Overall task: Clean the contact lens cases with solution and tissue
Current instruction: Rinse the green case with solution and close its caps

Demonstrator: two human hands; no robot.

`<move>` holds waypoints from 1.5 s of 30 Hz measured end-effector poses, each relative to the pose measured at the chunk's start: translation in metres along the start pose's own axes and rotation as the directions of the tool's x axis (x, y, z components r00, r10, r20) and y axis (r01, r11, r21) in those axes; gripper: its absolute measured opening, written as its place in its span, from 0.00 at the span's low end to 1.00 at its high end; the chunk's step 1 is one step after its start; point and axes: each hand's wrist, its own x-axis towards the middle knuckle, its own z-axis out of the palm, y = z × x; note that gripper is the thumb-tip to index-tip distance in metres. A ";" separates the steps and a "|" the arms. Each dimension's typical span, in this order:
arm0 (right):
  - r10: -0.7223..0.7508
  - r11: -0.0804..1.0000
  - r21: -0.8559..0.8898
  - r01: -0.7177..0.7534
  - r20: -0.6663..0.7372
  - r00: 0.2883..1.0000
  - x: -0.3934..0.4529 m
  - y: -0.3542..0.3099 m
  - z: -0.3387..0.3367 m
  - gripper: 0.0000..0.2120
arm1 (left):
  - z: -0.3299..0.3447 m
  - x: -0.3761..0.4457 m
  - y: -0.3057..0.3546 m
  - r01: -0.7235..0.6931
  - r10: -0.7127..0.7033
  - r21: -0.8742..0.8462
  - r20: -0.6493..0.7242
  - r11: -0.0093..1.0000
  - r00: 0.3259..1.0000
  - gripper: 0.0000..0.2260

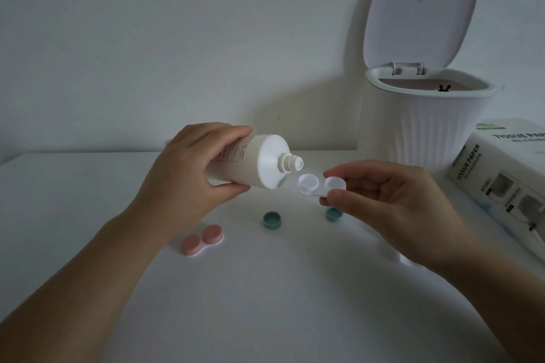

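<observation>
head view: left hand (188, 165) grips tilted solution bottle (259, 165); right hand (380, 200) pinches open case (315, 186) (nozzle just above).

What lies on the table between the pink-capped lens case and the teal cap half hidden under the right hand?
One loose teal cap, open side up, sits between the pink-capped case and the other teal cap, in the head view.

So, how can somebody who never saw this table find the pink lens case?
Start from the white table and look beneath the left hand. The pink lens case lies there. Unlike the open white lens case in the right hand, both pink caps are on.
</observation>
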 end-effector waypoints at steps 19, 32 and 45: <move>-0.002 0.999 -0.051 0.007 0.093 0.996 0.001 0.008 0.001 0.11 | 0.000 0.004 0.008 -0.093 0.095 0.078 -0.020 0.993 0.995 0.29; -0.019 0.998 -0.052 0.025 0.124 0.992 0.002 0.013 0.000 0.08 | 0.002 0.005 0.007 -0.127 0.135 0.106 -0.065 0.986 0.989 0.28; -0.018 0.997 -0.074 0.028 0.135 0.991 0.002 0.014 0.000 0.08 | 0.004 0.007 0.005 -0.162 0.170 0.126 -0.062 0.979 0.983 0.29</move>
